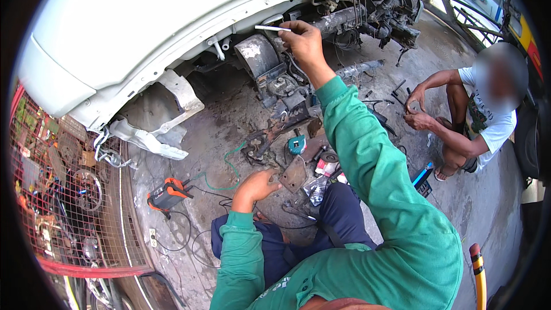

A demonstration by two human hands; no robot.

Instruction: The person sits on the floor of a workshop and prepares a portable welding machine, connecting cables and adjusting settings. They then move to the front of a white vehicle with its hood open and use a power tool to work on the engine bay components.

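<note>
Right hand [301,40]: fingers pinch a white stick [271,28], roughly level, up by the lower edge of the white vehicle body [172,17]. Can't tell if its far end touches anything.

Left hand [258,187]: fingers loosely curled, apart, nothing visible in them. Low over the floor [198,155], just beside a brown plate [294,174]; contact unclear.

Step, my read: stick held up at the underside near a grey cylinder [255,55]. Next move calls for a steady pinch and clearance from the metal around it; left hand looks free to assist.

Further out, floor: teal case [297,145], red-and-white packet [328,165], clear packet [315,190]. Contents of all three: can't tell. Orange-black box [168,194] sits to the left with cables; green wire [232,166] runs nearby.

Far left: red mesh cage [86,270], metal parts behind the wire incl. a round disc [86,190]. Whether they're inside it or just beyond, can't tell.

Right: co-worker [479,117] squats, hands close together, well apart from the stick.
</note>
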